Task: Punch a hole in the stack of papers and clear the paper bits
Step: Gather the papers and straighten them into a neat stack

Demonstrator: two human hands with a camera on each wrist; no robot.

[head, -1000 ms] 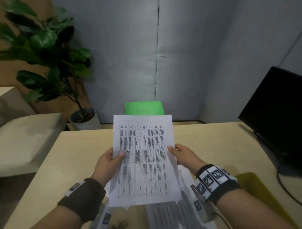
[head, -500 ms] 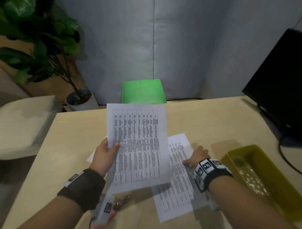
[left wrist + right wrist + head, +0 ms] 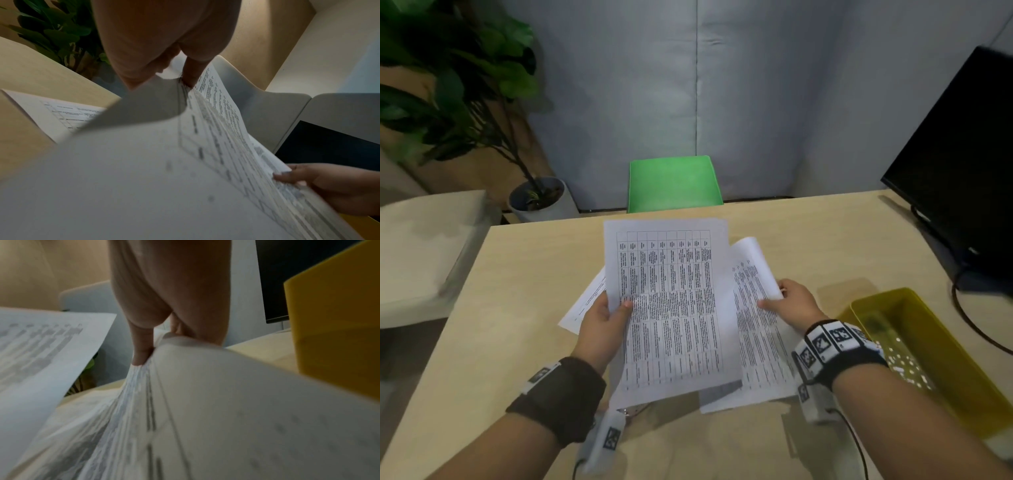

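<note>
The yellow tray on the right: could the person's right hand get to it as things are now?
Probably yes, once freed. The yellow tray lies just beside the right hand with bare table between, but that hand grips a sheet of paper.

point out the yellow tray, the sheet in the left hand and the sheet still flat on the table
yellow tray (image 3: 887, 297): head view, far rim.
held sheet (image 3: 674, 308): head view, middle of the printed table.
flat sheet (image 3: 585, 305): head view, exposed corner left of the hand.
</note>
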